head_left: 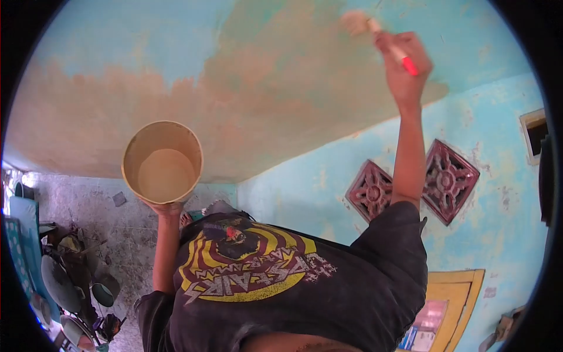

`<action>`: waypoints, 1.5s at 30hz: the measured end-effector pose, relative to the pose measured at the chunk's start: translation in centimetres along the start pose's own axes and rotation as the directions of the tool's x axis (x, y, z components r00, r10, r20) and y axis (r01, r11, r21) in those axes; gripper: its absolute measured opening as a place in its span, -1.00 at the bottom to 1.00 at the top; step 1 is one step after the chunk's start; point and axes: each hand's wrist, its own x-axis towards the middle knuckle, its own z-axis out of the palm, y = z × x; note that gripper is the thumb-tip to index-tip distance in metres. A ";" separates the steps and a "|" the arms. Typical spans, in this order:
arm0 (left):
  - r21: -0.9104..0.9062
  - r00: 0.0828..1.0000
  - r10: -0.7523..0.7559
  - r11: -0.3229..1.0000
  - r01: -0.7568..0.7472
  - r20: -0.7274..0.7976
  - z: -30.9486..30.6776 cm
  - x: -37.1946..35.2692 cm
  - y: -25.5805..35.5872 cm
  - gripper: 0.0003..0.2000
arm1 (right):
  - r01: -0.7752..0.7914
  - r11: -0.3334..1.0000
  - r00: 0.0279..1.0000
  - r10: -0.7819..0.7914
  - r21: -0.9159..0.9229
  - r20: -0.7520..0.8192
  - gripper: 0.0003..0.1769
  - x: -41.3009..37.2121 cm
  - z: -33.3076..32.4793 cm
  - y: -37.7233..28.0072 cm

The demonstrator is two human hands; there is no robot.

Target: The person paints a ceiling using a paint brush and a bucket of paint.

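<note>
My right hand (404,70) is raised at the upper right and grips a paintbrush (381,35) with a red handle end. Its pale bristles touch a broad flat surface (264,88) that is light blue with a large beige painted patch. My left hand (167,208) holds a cream bucket (162,161) from beneath, its open mouth facing me, with beige paint inside. My dark T-shirt (281,276) with a yellow and red print fills the lower middle.
A light blue wall (316,176) at the right carries two dark red patterned vent blocks (446,179) and a yellow frame (457,299). A small opening (535,134) sits at the far right. Clutter and round objects (70,276) lie on grey ground at the lower left.
</note>
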 end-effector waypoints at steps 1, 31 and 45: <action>-0.013 1.000 -0.016 1.000 0.016 -0.004 0.0 -0.1 -0.2 -0.16 | 0.013 0.997 0.997 -0.018 -0.082 -0.069 -0.75 0.3 -0.9 0.7; 0.399 1.000 -0.021 0.917 0.021 -0.005 4.3 -3.5 4.4 -0.14 | -0.017 0.991 0.987 -0.004 -0.129 -0.161 -0.80 -15.9 6.4 0.9; 0.083 0.981 -0.067 0.995 0.052 0.184 8.2 -1.6 2.5 -0.14 | -0.827 0.556 0.551 0.768 0.088 0.326 -0.90 -40.9 18.2 -20.4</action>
